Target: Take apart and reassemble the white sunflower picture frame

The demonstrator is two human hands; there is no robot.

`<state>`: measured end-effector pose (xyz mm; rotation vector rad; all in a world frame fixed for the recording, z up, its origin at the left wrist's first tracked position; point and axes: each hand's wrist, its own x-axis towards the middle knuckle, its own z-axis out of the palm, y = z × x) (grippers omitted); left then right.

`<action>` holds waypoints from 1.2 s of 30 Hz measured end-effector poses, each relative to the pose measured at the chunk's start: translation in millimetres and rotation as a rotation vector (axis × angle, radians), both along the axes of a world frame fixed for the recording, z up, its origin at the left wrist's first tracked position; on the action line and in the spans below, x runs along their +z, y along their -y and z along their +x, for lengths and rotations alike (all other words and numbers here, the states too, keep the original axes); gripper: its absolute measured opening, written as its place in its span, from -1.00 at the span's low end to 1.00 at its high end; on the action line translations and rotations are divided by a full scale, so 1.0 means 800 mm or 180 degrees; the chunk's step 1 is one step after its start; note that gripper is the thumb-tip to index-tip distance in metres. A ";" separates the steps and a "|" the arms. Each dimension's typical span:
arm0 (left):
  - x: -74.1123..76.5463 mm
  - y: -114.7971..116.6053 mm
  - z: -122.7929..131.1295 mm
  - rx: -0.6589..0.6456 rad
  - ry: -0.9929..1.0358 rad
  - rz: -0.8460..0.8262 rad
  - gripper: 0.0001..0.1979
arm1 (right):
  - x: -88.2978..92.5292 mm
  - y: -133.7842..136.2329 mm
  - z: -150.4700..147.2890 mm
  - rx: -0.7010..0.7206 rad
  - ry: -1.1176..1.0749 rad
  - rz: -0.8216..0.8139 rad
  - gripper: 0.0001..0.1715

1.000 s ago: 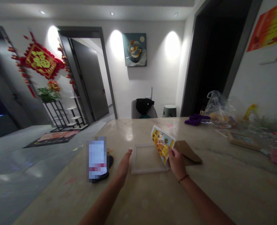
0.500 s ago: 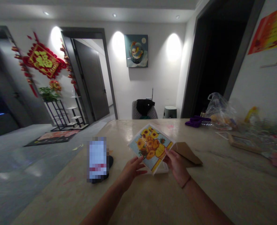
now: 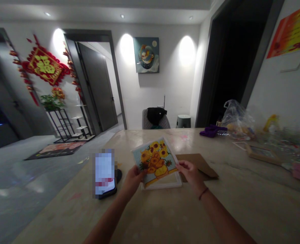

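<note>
The left hand and right hand each pinch a lower edge of the sunflower mosaic panel, fingers lightly curled, holding it just above the white frame. It sits nearly square to the frame, so seating it seems to call for only slight straightening.

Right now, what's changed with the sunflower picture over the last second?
The sunflower picture was held by the right hand alone, tilted up on edge. Now the left hand has come up and grips its lower-left side too. The picture has swung flatter and come down over the white square frame, overlapping it. The brown paper and the phone stayed where they were.
</note>
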<state>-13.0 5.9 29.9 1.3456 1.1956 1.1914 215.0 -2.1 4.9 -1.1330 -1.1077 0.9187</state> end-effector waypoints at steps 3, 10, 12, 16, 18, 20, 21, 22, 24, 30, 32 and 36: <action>0.000 -0.002 -0.001 0.0174 -0.0119 0.0418 -0.59 | 0.001 0.003 -0.002 -0.0162 0.0755 0.0215 -0.74; -0.011 -0.004 -0.004 0.0659 -0.0672 0.0835 -0.60 | 0.010 0.013 -0.003 -0.0056 0.1439 0.0240 -0.74; -0.018 -0.006 -0.005 0.0681 -0.1049 0.0861 -0.63 | 0.010 0.012 0.002 0.0150 0.1511 0.0204 -0.73; -0.035 -0.012 -0.004 0.0606 -0.2156 0.1035 -0.67 | 0.003 0.008 0.012 0.0401 0.1619 0.0024 -0.77; -0.040 -0.012 -0.004 0.0544 -0.2682 0.1215 -0.64 | -0.002 0.005 0.015 0.0499 0.1552 -0.0082 -0.80; -0.043 -0.012 -0.004 0.0475 -0.3087 0.1306 -0.58 | -0.006 0.003 0.017 0.0549 0.1514 -0.0147 -0.76; -0.043 -0.011 -0.005 0.0451 -0.3242 0.1305 -0.56 | -0.008 0.002 0.018 0.0549 0.1529 -0.0156 -0.74; -0.044 -0.011 -0.005 0.0445 -0.3374 0.1281 -0.54 | -0.010 0.002 0.018 0.0536 0.1548 -0.0155 -0.71; -0.044 -0.010 -0.006 0.0405 -0.3571 0.1192 -0.53 | -0.014 0.000 0.019 0.0499 0.1575 -0.0164 -0.65; -0.045 -0.007 -0.006 0.0234 -0.3763 0.0990 -0.59 | -0.032 -0.006 0.019 0.0276 0.1696 -0.0222 -0.50; -0.044 -0.006 -0.005 0.0237 -0.3741 0.0977 -0.60 | -0.037 -0.007 0.014 0.0221 0.1812 -0.0221 -0.53; -0.039 -0.004 -0.003 0.0134 -0.3718 0.0898 -0.62 | -0.041 -0.006 0.003 0.0123 0.2071 -0.0084 -0.58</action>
